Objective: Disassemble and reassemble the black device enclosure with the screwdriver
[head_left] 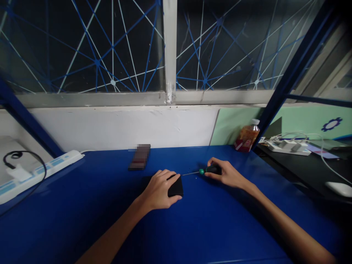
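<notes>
Near the middle of the blue table, my left hand is closed over a black box-like thing, thumb on its near side and fingers across its far side. My right hand grips a screwdriver with a black and green handle. The thin metal shaft points left, and its tip is at the far right corner of the black thing; whether it touches cannot be made out. A few tiny bits lie on the table around the shaft. Much of the black thing is hidden under my left hand.
A flat dark slab, partly blurred out, lies behind my left hand. A white power strip runs along the left side. At the back right stands a drink bottle. Past the blue frame, a black desk holds a white mouse and cables.
</notes>
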`<action>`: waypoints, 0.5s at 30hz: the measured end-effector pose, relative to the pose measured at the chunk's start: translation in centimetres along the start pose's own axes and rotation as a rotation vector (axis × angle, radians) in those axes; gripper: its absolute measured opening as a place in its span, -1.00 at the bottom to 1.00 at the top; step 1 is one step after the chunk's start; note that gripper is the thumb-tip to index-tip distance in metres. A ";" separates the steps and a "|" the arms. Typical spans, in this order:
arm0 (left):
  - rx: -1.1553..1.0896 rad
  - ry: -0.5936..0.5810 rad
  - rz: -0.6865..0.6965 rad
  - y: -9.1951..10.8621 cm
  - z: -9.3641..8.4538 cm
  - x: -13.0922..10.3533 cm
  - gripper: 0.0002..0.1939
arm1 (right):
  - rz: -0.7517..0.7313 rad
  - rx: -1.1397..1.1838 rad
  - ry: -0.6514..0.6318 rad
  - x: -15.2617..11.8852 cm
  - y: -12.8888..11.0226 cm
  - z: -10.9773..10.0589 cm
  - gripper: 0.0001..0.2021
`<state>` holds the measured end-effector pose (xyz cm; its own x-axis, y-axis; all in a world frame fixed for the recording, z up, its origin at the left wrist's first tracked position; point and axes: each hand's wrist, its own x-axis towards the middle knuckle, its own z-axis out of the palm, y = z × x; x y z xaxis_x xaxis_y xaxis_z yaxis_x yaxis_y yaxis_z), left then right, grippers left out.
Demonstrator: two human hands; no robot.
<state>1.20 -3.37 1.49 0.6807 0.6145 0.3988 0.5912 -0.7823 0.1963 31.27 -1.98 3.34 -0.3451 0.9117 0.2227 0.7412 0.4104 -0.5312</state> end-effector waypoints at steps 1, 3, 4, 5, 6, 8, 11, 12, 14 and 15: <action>0.001 -0.001 -0.001 0.0 0.0 0.0 -0.36 | 0.001 -0.014 -0.004 0.0 0.0 -0.1 -0.68; 0.001 -0.002 -0.001 0.0 0.0 0.0 -0.37 | -0.002 -0.053 -0.015 0.1 -0.1 -0.1 -0.64; 0.000 -0.003 0.000 0.0 -0.1 0.0 -0.38 | -0.005 -0.071 -0.020 0.1 -0.2 -0.2 -0.62; 0.001 -0.005 -0.002 0.0 -0.1 0.0 -0.38 | -0.010 -0.085 -0.023 0.2 -0.3 -0.1 -0.59; 0.003 -0.007 -0.004 0.0 -0.1 0.0 -0.37 | -0.017 -0.093 -0.029 0.2 -0.3 -0.1 -0.57; 0.006 -0.011 -0.008 0.0 -0.1 0.0 -0.36 | -0.019 -0.094 -0.044 0.2 -0.3 0.1 -0.57; 0.001 -0.010 -0.009 0.0 0.0 0.0 -0.33 | -0.005 -0.056 -0.051 0.1 -0.1 0.5 -0.64; -0.004 -0.009 -0.008 0.0 0.0 0.0 -0.32 | -0.001 -0.032 -0.052 0.1 0.1 0.5 -0.65; -0.010 -0.007 -0.006 0.0 0.0 0.0 -0.30 | -0.005 0.007 -0.051 0.0 0.3 0.6 -0.66; -0.012 -0.008 -0.006 0.0 0.0 0.0 -0.29 | -0.007 0.016 -0.055 0.0 0.4 0.5 -0.67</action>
<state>1.19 -3.36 1.49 0.6803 0.6202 0.3906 0.5905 -0.7795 0.2092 31.25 -1.78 2.69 -0.3815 0.9063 0.1817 0.7297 0.4159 -0.5428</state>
